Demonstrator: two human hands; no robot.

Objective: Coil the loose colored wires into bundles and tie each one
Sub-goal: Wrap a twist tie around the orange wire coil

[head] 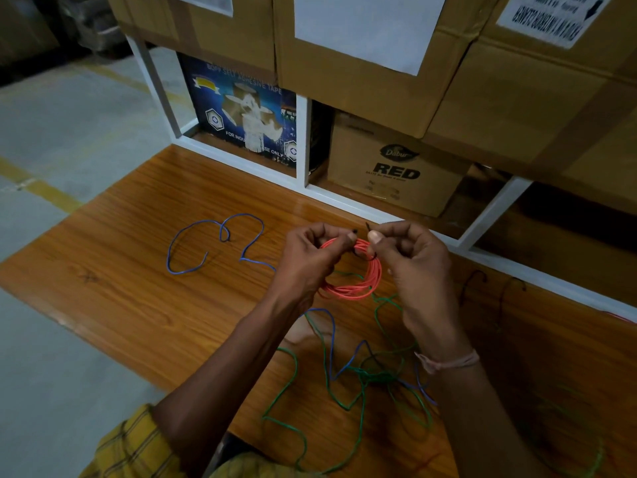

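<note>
A coiled red wire bundle (362, 284) is held up above the wooden table (138, 288) between both hands. My left hand (310, 257) pinches the coil's top and one end of a thin black tie (360, 251). My right hand (410, 267) pinches the tie's other end, which sticks up beside my thumb. The tie loops around the top of the coil. A loose blue wire (206, 243) lies spread on the table to the left and runs under my arms. A loose green wire (293, 381) lies tangled near the front, crossing the blue one.
Two thin black ties (479, 281) lie on the table at the right. A white shelf frame (303, 139) stands behind the table, holding cardboard boxes (396, 167) and a blue tape carton (241, 108). The grey floor (51, 132) with a yellow line is at left.
</note>
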